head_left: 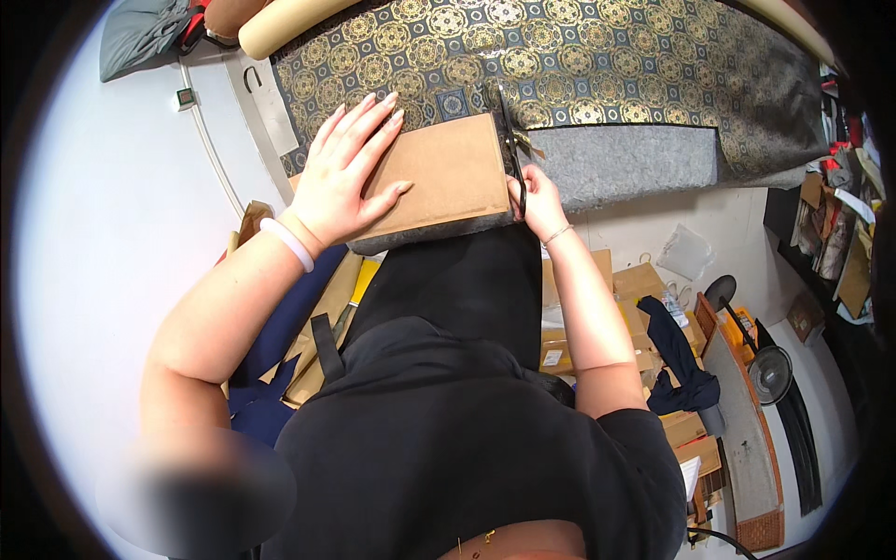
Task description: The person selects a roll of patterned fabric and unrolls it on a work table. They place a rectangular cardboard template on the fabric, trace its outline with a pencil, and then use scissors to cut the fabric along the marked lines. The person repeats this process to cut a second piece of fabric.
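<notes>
My left hand (343,179) lies flat with spread fingers on a brown cardboard rectangle (455,175), near its left end. Under the cardboard is a dark fabric with gold medallions (401,58), spread over the table. My right hand (541,203) is closed around the handles of black scissors (511,140). Their blades point away from me along the cardboard's right edge, over the fabric. Whether the blades are apart is hard to make out. To the right of the scissors, a grey felt-like surface (616,166) shows where the patterned fabric stops.
A beige roll (297,26) lies at the far left of the table. Cardboard boxes (644,285) are stacked on the floor at right, with a dark cloth (679,364) over them. A round-based metal stand (771,373) is farther right. Dark blue material (271,378) lies at left.
</notes>
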